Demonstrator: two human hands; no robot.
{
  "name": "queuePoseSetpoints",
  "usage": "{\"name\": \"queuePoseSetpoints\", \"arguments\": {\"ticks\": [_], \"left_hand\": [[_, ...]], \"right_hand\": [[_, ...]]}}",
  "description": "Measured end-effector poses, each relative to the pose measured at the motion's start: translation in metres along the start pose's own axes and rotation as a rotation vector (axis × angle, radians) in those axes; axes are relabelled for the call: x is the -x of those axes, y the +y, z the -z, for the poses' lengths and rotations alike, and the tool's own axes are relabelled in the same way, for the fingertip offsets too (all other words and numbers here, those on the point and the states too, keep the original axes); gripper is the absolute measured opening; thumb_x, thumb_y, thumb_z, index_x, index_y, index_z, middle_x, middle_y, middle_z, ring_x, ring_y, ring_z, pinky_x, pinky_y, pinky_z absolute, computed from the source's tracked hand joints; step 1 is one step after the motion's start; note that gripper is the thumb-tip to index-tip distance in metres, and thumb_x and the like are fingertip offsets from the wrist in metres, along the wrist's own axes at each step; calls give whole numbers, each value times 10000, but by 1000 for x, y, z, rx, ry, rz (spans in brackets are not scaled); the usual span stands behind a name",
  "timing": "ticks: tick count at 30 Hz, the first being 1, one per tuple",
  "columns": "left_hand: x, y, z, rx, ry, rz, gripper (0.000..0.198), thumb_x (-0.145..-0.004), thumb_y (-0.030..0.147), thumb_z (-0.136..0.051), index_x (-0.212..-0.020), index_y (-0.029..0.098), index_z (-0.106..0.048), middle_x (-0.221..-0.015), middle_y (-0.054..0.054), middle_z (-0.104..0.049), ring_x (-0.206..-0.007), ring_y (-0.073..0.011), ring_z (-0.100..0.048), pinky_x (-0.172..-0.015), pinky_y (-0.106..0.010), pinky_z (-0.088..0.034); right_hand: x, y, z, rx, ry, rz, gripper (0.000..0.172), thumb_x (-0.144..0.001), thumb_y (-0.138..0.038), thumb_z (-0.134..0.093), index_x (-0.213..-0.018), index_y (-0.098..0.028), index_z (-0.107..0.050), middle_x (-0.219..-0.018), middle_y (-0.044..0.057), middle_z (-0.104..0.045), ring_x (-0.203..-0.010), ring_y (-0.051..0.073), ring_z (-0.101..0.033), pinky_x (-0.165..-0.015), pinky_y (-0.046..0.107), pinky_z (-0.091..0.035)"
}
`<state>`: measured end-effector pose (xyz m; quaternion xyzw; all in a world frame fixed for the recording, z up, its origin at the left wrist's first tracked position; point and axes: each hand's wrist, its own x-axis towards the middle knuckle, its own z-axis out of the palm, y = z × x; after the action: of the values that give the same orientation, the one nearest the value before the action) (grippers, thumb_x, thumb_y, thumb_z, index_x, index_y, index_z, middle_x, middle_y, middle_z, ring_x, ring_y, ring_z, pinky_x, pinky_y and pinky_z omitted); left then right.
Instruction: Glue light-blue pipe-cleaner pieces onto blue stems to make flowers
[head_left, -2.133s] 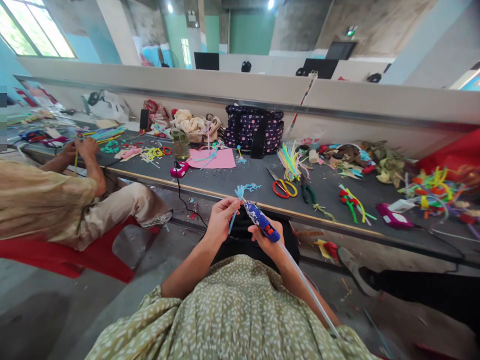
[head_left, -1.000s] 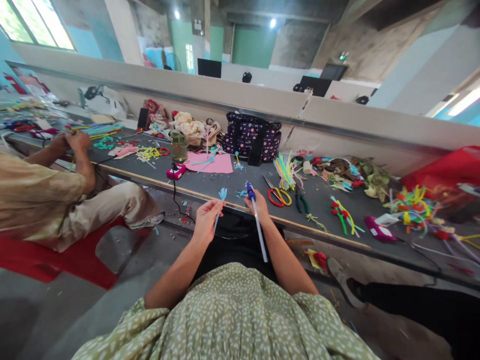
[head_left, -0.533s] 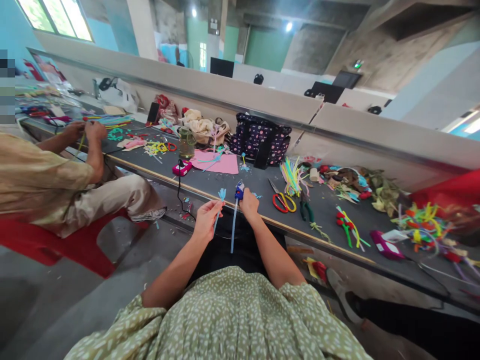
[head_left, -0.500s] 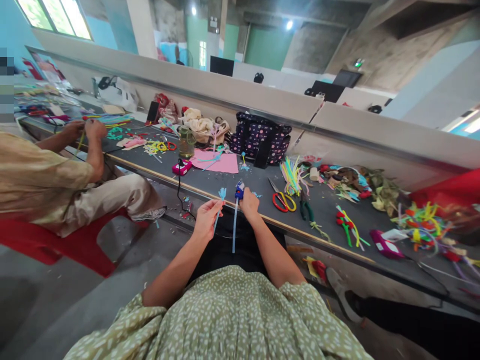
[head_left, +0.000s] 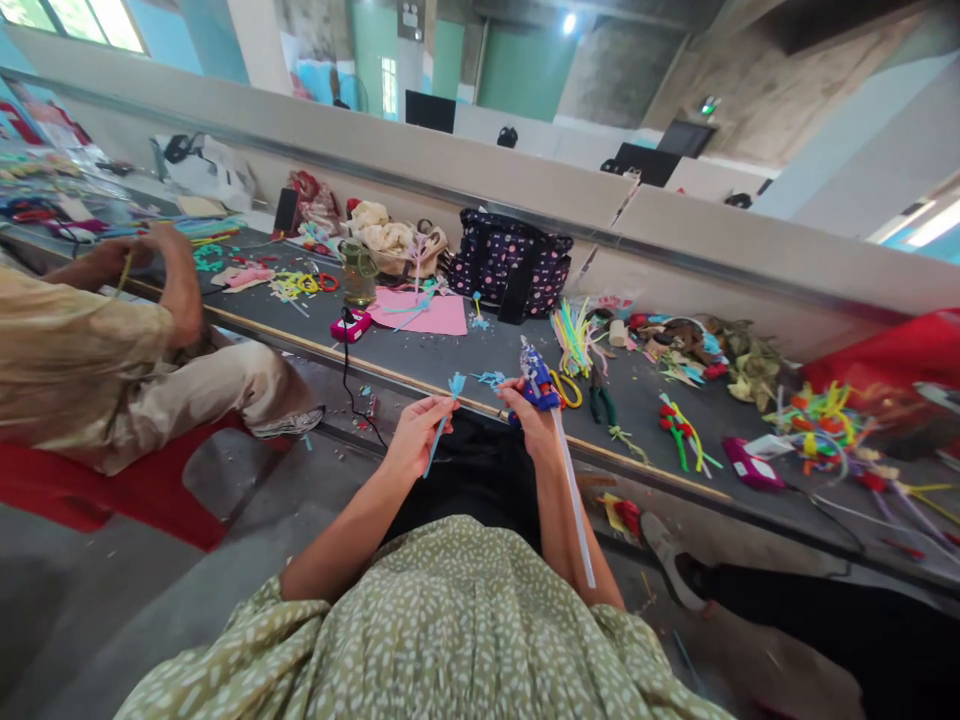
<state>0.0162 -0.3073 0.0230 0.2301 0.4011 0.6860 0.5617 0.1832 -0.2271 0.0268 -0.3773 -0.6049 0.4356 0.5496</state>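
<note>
My left hand (head_left: 421, 432) is closed, its thumb and fingertips pinching a light-blue fuzzy pipe cleaner stem (head_left: 433, 445) with a tufted, split top (head_left: 456, 383). My right hand (head_left: 536, 425) is wrapped round a blue glue gun (head_left: 538, 380), whose nozzle points up and away from me. A long whitish glue stick (head_left: 574, 500) sticks out of the back of the gun and lies over my right forearm. The right thumb and fingertip reach towards small light-blue pieces (head_left: 489, 379) at the table edge; whether they pinch one I cannot tell.
Yellow-handled scissors (head_left: 568, 390), green-handled pliers (head_left: 601, 400) and a bundle of pipe cleaners (head_left: 574, 340) lie right of the gun. A pink sheet (head_left: 420, 312), a magenta box with a cord (head_left: 350, 325) and a dotted bag (head_left: 514, 262) are beyond. A co-worker (head_left: 82, 340) sits at left.
My right hand has turned and moved right, so the glue gun tilts and its glue stick swings over my forearm. The left hand still holds the blue stem. The view has shifted slightly.
</note>
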Motion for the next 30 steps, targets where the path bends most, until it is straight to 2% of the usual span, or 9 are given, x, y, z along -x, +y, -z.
{"name": "queuePoseSetpoints", "arguments": {"ticks": [5,9,12,15,22,30], "left_hand": [[5,-1,-6,-21,-88,49,273,-562,332,-876,-669,138,-716,-670,-17,-672,-505,-65,-493,-545,-233,-428],[9,-1,-7,-46,-159,88,248,-608,327,-851,-661,132,-708,-581,3,-617,-487,-68,-491,-544,-232,-417],[9,-3,-6,-60,-192,105,234,-629,322,-841,-670,133,-709,-598,-1,-630,-484,-64,-498,-536,-227,-406],[10,-4,-5,-72,-209,106,224,-644,322,-836,-675,139,-710,-627,-7,-650,-493,-64,-512,-526,-216,-395],[11,-5,-7,-98,-235,122,233,-634,330,-837,-662,144,-699,-687,-25,-689,-500,-66,-529,-473,-204,-330],[13,-2,-9,-154,-237,119,231,-629,346,-831,-662,151,-712,-606,-24,-657,-485,-77,-512,-457,-207,-305]], "right_hand": [[20,-29,4,-82,-49,49,263,-753,-349,-722,-811,-215,-504,-836,13,-675,-700,151,-633,-673,302,-523],[26,-34,4,-63,-100,170,238,-762,-270,-732,-805,-220,-504,-762,-23,-637,-640,117,-570,-644,277,-488],[27,-34,5,-33,-144,234,222,-787,-257,-710,-817,-227,-492,-758,-31,-620,-640,114,-559,-642,270,-477],[28,-37,5,34,-156,257,222,-790,-276,-706,-812,-227,-490,-757,-31,-616,-662,123,-568,-664,269,-482],[30,-43,8,231,-123,278,166,-815,-363,-680,-847,-225,-594,-814,13,-673,-740,174,-622,-742,304,-503],[38,-58,14,375,-229,298,89,-863,-300,-622,-918,-230,-613,-803,-7,-630,-720,152,-582,-710,257,-476]]}}
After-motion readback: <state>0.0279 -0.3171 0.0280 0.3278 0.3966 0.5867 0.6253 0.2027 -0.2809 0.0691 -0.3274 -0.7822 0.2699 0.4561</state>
